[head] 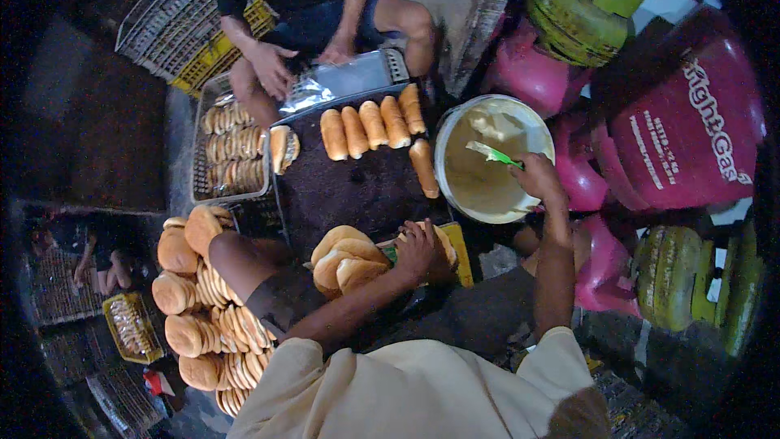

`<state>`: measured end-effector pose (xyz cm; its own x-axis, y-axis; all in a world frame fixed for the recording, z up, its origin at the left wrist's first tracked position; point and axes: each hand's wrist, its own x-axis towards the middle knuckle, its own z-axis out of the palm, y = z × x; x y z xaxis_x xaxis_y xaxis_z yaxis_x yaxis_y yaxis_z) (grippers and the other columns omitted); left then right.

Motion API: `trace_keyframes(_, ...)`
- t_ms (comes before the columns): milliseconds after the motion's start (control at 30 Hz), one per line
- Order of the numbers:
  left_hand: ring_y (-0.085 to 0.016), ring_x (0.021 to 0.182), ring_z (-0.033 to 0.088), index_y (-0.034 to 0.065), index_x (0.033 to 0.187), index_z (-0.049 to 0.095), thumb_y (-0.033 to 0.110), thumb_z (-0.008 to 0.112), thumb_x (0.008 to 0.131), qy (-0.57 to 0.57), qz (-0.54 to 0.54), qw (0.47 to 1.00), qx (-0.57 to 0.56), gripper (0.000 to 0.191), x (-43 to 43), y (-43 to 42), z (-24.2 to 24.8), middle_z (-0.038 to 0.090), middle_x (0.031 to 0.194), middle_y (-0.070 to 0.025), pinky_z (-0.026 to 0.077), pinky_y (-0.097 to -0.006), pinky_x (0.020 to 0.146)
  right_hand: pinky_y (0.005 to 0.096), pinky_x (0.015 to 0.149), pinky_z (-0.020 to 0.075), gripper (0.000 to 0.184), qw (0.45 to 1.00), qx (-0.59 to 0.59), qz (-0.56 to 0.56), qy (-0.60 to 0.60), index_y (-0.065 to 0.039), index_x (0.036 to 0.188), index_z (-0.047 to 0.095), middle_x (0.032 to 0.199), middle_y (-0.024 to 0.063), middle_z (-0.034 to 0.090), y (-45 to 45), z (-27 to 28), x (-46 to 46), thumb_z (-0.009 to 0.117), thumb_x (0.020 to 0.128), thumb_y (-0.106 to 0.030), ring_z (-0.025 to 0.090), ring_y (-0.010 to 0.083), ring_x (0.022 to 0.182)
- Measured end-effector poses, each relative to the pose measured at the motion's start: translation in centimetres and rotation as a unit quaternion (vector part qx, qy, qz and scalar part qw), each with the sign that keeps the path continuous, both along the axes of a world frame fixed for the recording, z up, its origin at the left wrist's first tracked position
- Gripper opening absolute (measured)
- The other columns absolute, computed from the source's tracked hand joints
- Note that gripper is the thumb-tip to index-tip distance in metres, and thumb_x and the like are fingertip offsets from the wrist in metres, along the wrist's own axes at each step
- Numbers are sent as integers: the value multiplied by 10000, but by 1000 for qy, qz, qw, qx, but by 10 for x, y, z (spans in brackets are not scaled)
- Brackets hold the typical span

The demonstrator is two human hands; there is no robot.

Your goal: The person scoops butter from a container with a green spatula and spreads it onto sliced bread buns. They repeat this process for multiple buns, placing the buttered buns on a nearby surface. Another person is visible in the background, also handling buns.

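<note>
My right hand [539,177] grips the green handle of a spatula [503,157] over a white plastic bucket [446,180]. Pale cream clings to the spatula's blade, and a tan cream or filling [469,174] coats the bucket's inside. My left hand [420,250] is on a round bun [448,245] at the near edge of a dark board [347,195]; the fingers hide most of this bun. To the left of that hand lies a pile of round buns [347,259]. Something green, partly covered, shows beside the hand.
Several long rolls [372,125] line the board's far side, near a filled roll [284,149]. Across sits a person [292,6] with both hands by a tray of clear wrappers [347,82]. Wrapped bread fills a crate [231,195]. Stacked buns [207,317] stand left; gas cylinders [579,18] right.
</note>
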<state>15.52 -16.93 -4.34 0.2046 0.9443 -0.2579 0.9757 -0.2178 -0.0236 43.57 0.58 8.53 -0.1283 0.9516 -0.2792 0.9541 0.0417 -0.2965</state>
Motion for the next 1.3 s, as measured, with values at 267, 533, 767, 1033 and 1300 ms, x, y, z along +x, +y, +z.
trace_keyframes(267, -419, 1273, 558, 90, 1508, 431, 486, 717, 811, -120, 22, 992, -27, 851, -2, 30, 3, 548, 1388, -244, 449, -676, 925, 471, 777, 575, 300, 996, -65, -11, -58, 1, 1060, 726, 1028, 246, 732, 91, -103, 26, 647, 817, -158, 733, 371, 886)
trace_keyframes(533, -284, 1244, 617, 92, 1409, 490, 338, 682, 981, -685, 286, 594, -310, 529, -53, 70, 95, 601, 1362, -132, 554, -409, 959, 434, 651, 536, 155, 991, -75, -107, 16, -48, 900, 717, 833, 149, 709, 156, -299, 7, 614, 827, -139, 660, 292, 689)
trace_keyframes(767, -263, 1055, 677, 74, 1372, 526, 509, 559, 1033, -714, 514, 388, -275, 552, -108, 73, 126, 660, 1175, -127, 573, -418, 935, 340, 610, 491, 252, 673, -197, -252, 667, -96, 925, 643, 917, 83, 713, 161, -325, -12, 707, 924, -340, 622, 182, 707)
trace_keyframes(1033, -279, 958, 729, 77, 1138, 678, 697, 509, 969, -828, 417, 249, -280, 664, -144, 100, 111, 730, 1082, -137, 610, -429, 860, 282, 577, 470, 190, 879, -216, -160, 393, -89, 999, 667, 874, 58, 714, 67, -115, 4, 673, 941, -270, 603, 95, 692)
trace_keyframes(1300, -334, 992, 719, 92, 1139, 689, 704, 505, 960, -848, 360, 165, -351, 664, -164, 63, 107, 730, 1118, -152, 582, -505, 905, 393, 799, 563, 224, 953, 38, 183, 240, -89, 1065, 757, 943, 124, 747, -39, 43, -140, 692, 940, -264, 720, 288, 873)
